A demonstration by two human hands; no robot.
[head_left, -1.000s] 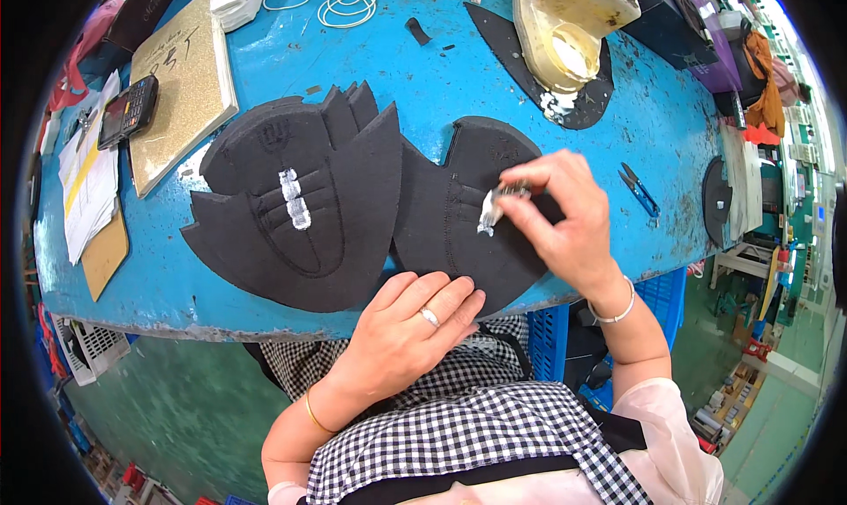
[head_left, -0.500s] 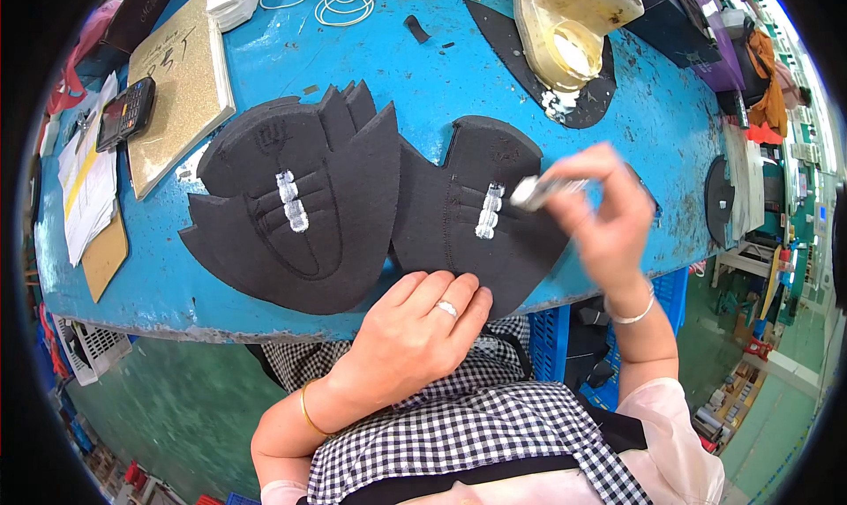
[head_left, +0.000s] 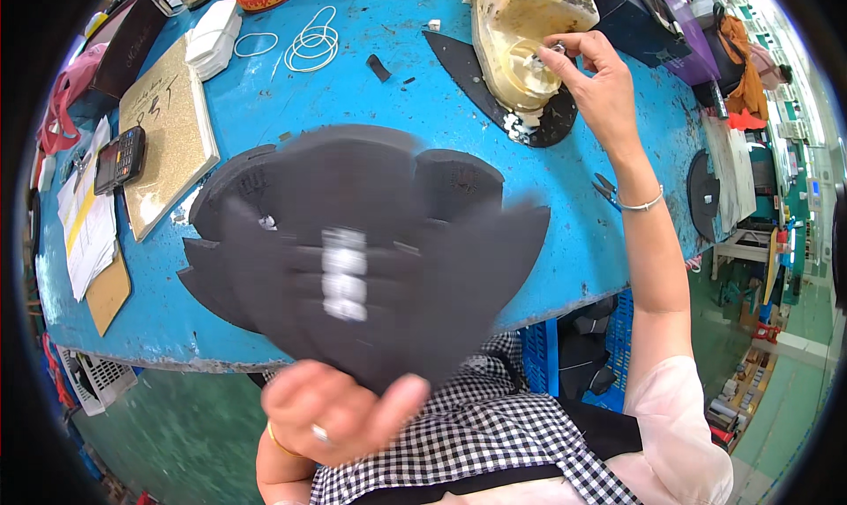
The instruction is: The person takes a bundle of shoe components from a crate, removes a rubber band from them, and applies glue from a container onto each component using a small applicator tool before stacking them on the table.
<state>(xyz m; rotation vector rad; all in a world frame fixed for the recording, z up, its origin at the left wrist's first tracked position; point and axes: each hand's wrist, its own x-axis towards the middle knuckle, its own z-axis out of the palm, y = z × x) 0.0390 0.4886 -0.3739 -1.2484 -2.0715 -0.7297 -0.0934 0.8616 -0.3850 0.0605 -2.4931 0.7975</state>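
Note:
My left hand (head_left: 340, 408), blurred by motion, grips the lower edge of a black shoe-upper piece (head_left: 419, 298) and holds it raised. A row of white pasty dabs (head_left: 344, 276) runs down the piece's middle. Behind it lie two stacks of similar pieces, the left stack (head_left: 207, 280) and the right stack (head_left: 468, 183), both partly covered. Farther off, my right hand (head_left: 600, 86) pinches a small brush (head_left: 558, 48) with a metal part, its tip down in a round cup (head_left: 496, 77) of white paste. The cup sits against a stained cut-open plastic container (head_left: 520, 11).
A black piece spotted with white paste (head_left: 556, 121) lies under the cup. Snips (head_left: 607, 190) rest right of the stacks. At left are a gold board (head_left: 172, 143), a handheld keypad device (head_left: 120, 159) and papers (head_left: 84, 231). Looped white cord (head_left: 309, 51) lies farther back.
My left hand has lifted one black piece off the table and moved left with it. My right hand has taken the brush from the right stack's white dabs to the paste cup.

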